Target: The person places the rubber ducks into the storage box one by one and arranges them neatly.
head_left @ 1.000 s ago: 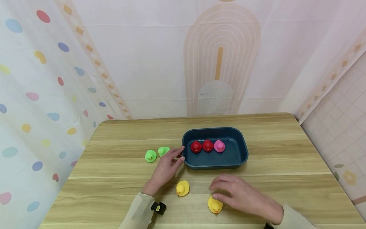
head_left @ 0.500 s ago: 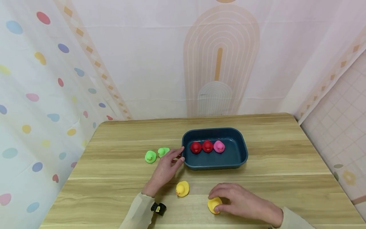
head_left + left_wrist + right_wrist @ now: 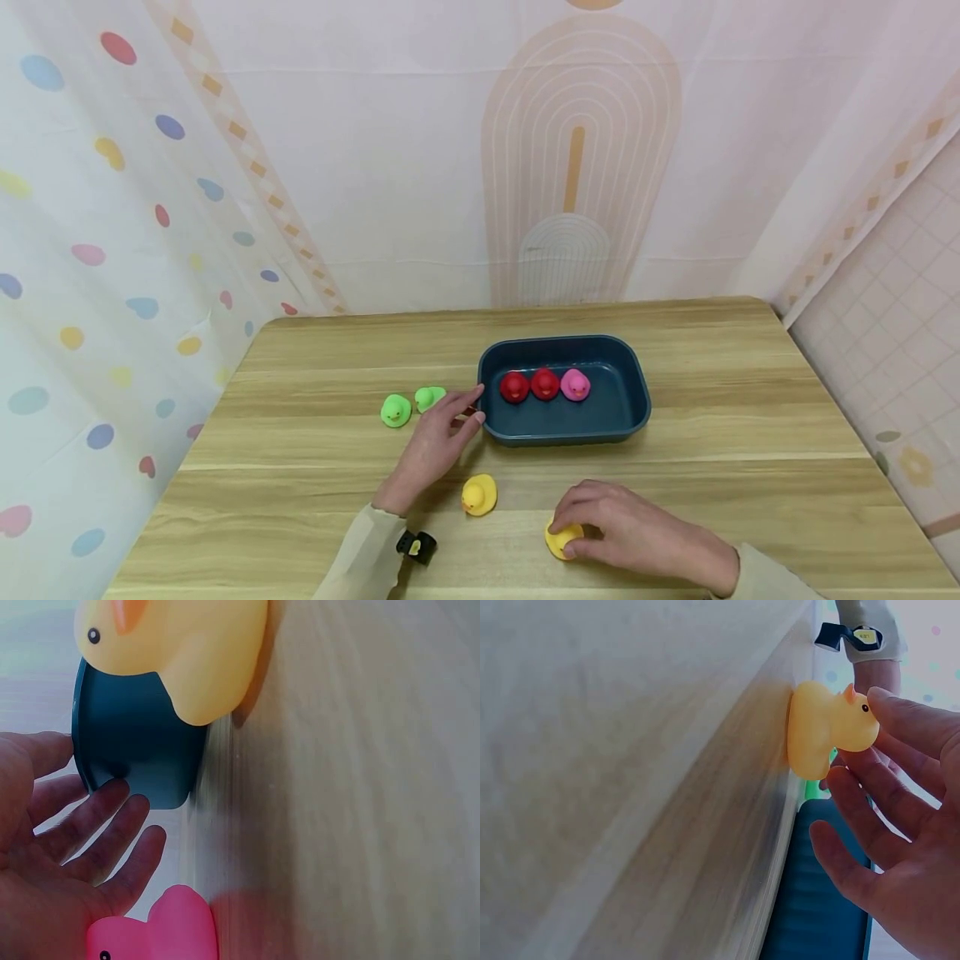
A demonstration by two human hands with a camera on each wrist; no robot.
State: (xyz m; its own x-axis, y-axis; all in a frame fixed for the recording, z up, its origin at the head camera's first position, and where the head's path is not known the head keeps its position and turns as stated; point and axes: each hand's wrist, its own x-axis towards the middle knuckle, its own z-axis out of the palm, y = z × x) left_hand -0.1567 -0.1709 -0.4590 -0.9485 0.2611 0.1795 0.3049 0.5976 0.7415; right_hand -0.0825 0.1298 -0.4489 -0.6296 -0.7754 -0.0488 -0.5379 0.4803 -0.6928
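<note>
My right hand (image 3: 618, 529) pinches a yellow rubber duck (image 3: 561, 542) by its head, thumb on one side and fingers on the other; the duck (image 3: 814, 731) sits base down on the table. At the left end of a dark blue bin (image 3: 566, 429), my left hand (image 3: 433, 442) touches the rim with spread, fairly straight fingers. Another yellow rubber duck (image 3: 478, 495) stands between the hands. In the left wrist view a pink duck (image 3: 176, 926) shows below the left fingers; the hand mostly hides it in the head view.
Two red ducks (image 3: 515, 387) and a pink duck (image 3: 575, 385) sit in a row inside the bin. Left of it, two green ducks (image 3: 395, 410) stand on the wooden table (image 3: 300, 500). A patterned curtain (image 3: 390, 167) hangs behind the table.
My right hand has lowered from just above the yellow duck and brought its thumb and fingers around the duck's head. The left hand has stayed at the bin.
</note>
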